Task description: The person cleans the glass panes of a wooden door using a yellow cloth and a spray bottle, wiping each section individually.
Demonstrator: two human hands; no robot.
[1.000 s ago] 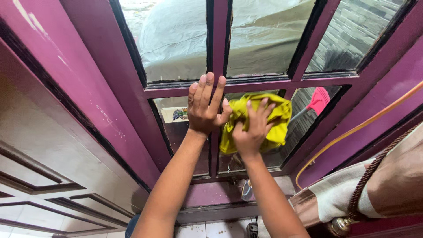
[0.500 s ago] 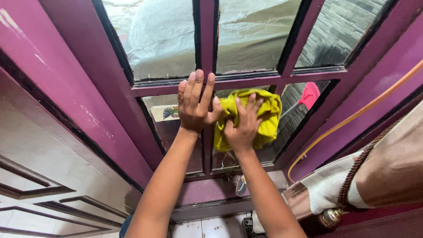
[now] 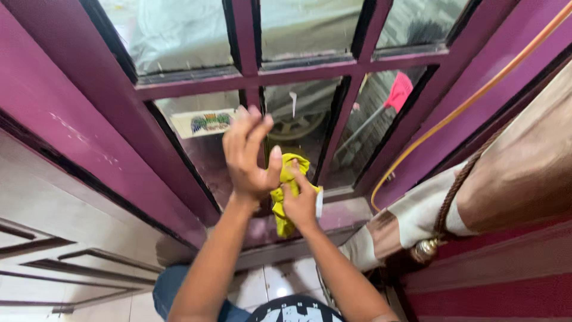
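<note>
**Yellow rag low on the centre pane: soft, light, grip by the bunch**

Handling, judged from looks: the yellow cloth [image 3: 285,200] is limp fabric, light, no stiffness, not fragile. It folds and bunches wherever it's squeezed, so it should conform to glass and frame edges. Probably grippy rather than slippery on glass (can't tell if it's damp). Best hold is the gathered middle, fingers wrapped round the wad; the loose tail just dangles.

Looks: bright yellow-green, crumpled, one end hanging down toward the purple sill [image 3: 333,214].

Where it is: at the bottom of the middle glass pane [image 3: 301,128], beside the purple mullion [image 3: 333,134], pressed near the lower frame.

Hands:
- right hand [image 3: 301,200]: fingers closed round the cloth, bunching it.
- left hand [image 3: 247,155]: fingers spread and loose, holding nothing, raised in front of the frame just above the cloth; contact with the frame unclear.

Nearby: orange cord [image 3: 471,98] and tied-back curtain [image 3: 506,173] to the right, well apart from both hands.
</note>
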